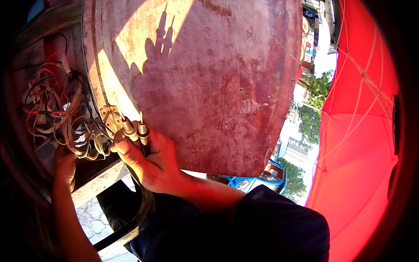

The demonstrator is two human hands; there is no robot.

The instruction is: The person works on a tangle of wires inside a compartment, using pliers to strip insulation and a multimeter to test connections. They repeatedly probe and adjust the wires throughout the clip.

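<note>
My right hand [155,163] is closed round two slim brass-coloured metal pieces [142,131], held upright with the thumb in front. Each has a stepped, collared body and a thin tip; I cannot make out their exact kind. Farther left, my left hand [64,168] reaches under a tangled bundle of wires [56,109], its fingers hidden in shadow and behind the wires. The bundle mixes white, red, yellow and black strands. A worn reddish-brown wooden board [227,96] lies just beyond my right hand, which casts its shadow with the two pieces onto a sunlit patch.
A brass hinge [110,117] sits at the board's left edge, beside a dark box-like recess with the wires. A red canopy [358,144] with cords fills the right. Past the board stand a blue vehicle [257,181] and trees [312,115]. Cracked pavement [94,218] shows below.
</note>
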